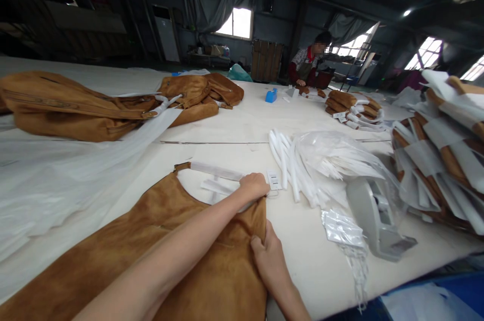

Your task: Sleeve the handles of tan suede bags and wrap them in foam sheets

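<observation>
A tan brown shoulder bag (212, 275) lies on the white table in front of me, its strap (215, 170) wrapped in white film and arched away from me. My left hand (255, 186) reaches across the bag and is closed around the right end of the strap. Just beyond those fingers, a white hang tag (273, 180) rests on the table. Lower down, my right hand (269, 255) pinches the bag's right edge between thumb and fingers. Part of the strap end is hidden under my left hand.
White foam tubes (282, 159), a clear plastic bag (325, 152), a grey tape dispenser (372, 220) and small white packets (342, 228) lie to the right. Wrapped straps (434, 159) pile up beyond them. More brown bags (75, 109) sit back left. A co-worker (308, 64) works across the table.
</observation>
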The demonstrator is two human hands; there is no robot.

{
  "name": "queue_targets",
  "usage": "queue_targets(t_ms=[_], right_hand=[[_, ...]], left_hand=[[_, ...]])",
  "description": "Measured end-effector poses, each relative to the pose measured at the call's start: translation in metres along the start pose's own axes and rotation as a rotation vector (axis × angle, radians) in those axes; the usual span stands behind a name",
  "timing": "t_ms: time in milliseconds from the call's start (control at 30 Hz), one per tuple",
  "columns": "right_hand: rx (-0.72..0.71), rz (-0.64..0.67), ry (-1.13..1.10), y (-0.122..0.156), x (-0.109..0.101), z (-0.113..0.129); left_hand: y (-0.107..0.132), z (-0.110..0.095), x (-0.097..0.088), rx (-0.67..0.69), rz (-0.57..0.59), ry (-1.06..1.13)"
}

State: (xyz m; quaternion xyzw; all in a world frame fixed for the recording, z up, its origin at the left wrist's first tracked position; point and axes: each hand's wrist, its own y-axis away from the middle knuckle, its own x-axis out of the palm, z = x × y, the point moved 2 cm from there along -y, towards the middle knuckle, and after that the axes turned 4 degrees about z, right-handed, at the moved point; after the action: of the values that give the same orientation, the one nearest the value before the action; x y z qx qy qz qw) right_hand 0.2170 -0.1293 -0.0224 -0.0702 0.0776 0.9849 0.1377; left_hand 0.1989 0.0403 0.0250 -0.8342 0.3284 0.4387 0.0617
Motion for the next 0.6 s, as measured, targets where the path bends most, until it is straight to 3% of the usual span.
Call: queue_targets(t_ms=[133,300,433,533,600], right_hand=[[-0.040,0.036,-0.088,0.019,0.024,-0.001],[-0.244,-0.023,-0.199,0.020,0.073,0.016],[-0.298,-0.094,-0.271,0.008,0.113,0.029],[-0.331,0.004,-0.214,0.019,0.118,0.023],[-0.306,0.156,-0.103,0.034,0.103,0.014]], left_hand=[[0.009,0.003,0.002,-0.100,0.099,-0.011],[0.034,-0.015,-0.019,0.079,0.037,0.084],[0.058,-0.018,-0.035,0.192,-0.021,0.184],[0.079,0.001,-0.034,0.192,-0.057,0.361],[0.092,0.021,-0.029,0.132,-0.093,0.555]])
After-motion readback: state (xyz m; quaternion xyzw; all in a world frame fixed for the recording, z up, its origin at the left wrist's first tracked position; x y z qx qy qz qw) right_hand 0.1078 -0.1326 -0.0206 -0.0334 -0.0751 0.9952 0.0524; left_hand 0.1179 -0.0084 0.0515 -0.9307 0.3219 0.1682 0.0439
